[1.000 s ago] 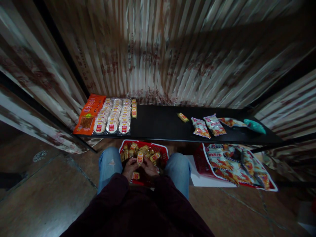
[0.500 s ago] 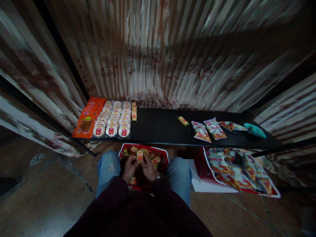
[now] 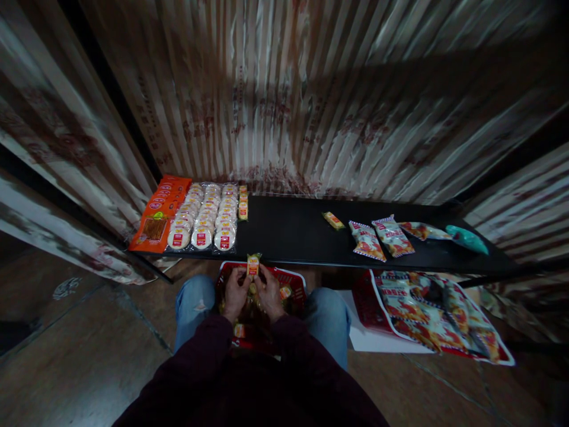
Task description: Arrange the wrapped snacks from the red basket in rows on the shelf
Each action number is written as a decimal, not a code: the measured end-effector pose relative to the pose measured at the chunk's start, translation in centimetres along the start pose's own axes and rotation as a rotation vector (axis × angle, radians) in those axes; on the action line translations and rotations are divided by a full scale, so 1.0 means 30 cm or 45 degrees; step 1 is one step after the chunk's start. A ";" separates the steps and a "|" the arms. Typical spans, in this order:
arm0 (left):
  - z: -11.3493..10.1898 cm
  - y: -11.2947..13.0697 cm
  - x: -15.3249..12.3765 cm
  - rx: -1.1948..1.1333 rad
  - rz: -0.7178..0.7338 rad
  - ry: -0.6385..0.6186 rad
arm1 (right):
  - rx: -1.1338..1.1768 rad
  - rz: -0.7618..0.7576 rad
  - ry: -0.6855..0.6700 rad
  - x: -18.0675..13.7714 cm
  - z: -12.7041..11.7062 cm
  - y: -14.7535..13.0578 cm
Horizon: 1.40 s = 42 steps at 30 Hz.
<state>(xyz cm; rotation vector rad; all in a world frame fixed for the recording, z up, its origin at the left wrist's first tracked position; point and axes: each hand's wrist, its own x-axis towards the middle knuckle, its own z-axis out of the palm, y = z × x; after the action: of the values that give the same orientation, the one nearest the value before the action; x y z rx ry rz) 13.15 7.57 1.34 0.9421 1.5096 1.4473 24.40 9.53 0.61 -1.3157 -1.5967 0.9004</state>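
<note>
Between my two hands, over the basket and close to the shelf's front edge, a small yellow snack packet (image 3: 253, 264) is held upright. My left hand (image 3: 237, 292) grips its left side with closed fingers, and my right hand (image 3: 268, 292) pinches the right side. Below them stands a red basket (image 3: 297, 279) with several more yellow packets in it, partly hidden by my hands. On the black shelf (image 3: 284, 228), a short column of like yellow packets (image 3: 243, 203) lies beside rows of round white wrapped crackers (image 3: 203, 231).
An orange snack bag (image 3: 153, 219) lies at the shelf's left end. Toward the right are a single yellow packet (image 3: 333, 220), two white-and-red bags (image 3: 393, 235) and a teal bag (image 3: 467, 238). A second red basket (image 3: 376, 308) full of bags stands at floor level; striped curtains (image 3: 275, 107) hang behind.
Both hands have risen and moved forward with the yellow packet, from inside the basket's outline to its far rim by the shelf edge. The view has shifted slightly.
</note>
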 end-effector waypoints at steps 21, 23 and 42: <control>0.091 0.131 0.174 0.243 0.199 0.112 | 0.034 -0.025 0.083 0.305 0.017 -0.054; 0.099 0.126 0.188 0.264 0.207 0.128 | 0.039 -0.033 0.070 0.323 0.026 -0.047; 0.155 0.084 0.346 0.239 0.206 0.097 | -0.034 -0.035 0.011 0.516 0.089 -0.001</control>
<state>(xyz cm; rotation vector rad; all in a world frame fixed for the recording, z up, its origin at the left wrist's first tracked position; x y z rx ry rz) 13.43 19.05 3.21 1.1559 1.6806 1.4879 20.72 24.70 2.24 -1.3111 -1.6217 0.8581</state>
